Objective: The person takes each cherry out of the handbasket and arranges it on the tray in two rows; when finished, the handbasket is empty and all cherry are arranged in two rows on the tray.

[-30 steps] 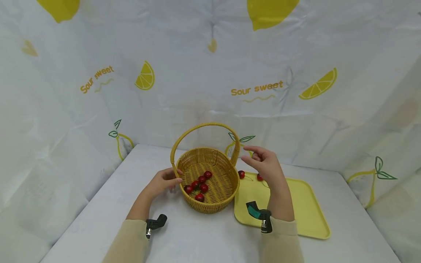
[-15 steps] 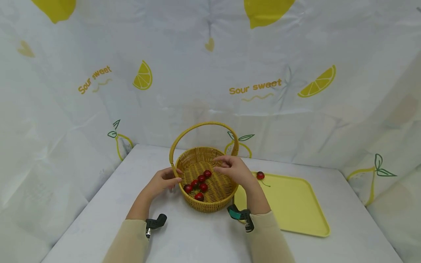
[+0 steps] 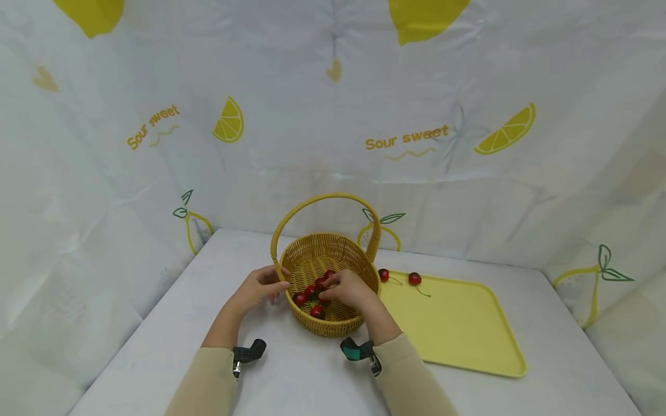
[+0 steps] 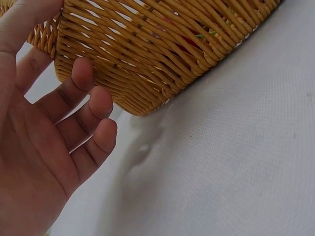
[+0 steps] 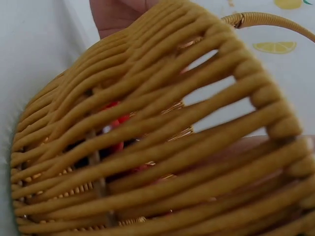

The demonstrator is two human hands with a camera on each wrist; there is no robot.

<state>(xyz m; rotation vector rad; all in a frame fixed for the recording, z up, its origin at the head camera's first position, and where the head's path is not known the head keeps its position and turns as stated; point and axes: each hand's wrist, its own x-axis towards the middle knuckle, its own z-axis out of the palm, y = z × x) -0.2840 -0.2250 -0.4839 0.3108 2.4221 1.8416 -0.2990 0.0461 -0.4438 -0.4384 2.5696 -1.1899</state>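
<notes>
A round woven basket with a tall arched handle stands mid-table, with several red cherries on its floor. My left hand holds the basket's left rim beside the handle's foot, thumb on one side and index finger on the other. In the left wrist view its other fingers curl loosely beside the basket wall. My right hand reaches inside, thumb and index finger bent right at the middle cherries; I cannot tell whether they pinch one. Basket weave hides most of that hand's work in the right wrist view.
A yellow tray lies right of the basket. Two stemmed cherries sit at its back left, one cherry at the corner and another cherry further right. A lemon-print curtain hangs behind the white table.
My right hand has swung left from above the tray, over the basket's right rim, and down to the cherries inside. My left hand stays on the rim, and the basket has not moved.
</notes>
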